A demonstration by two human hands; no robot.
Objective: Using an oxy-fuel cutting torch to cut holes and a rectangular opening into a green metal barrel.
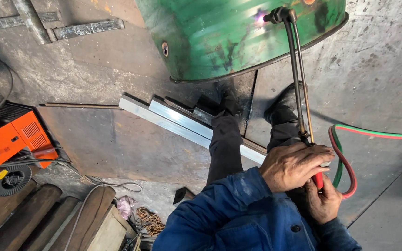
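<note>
— How was the torch held?

— With both hands at the near end. The left hand lay over the top of the body, fingers wrapped round it; the right hand was closed on the red handle below, just where the hoses joined. My guess is that two hands so close together steadied the long tubes, since the tip was well away from the body.

— And the tip?

— It stood against the wall of the green drum, near the drum's dark lower rim, with a small bright flame at the nozzle. The drum lay on its side on the steel floor.

— Why stand so far back?

— Probably to keep hands and sleeve away from the heat. The boots were planted just short of the rim, one each side of a floor seam.

— Any room to move?

— To the right the floor looked open, though the red and green hoses looped there beside the right hand. To the left, pale steel bars lay slantwise, touching the left boot's side. Further left sat an orange welder and some timber, well apart from the hands.
</note>
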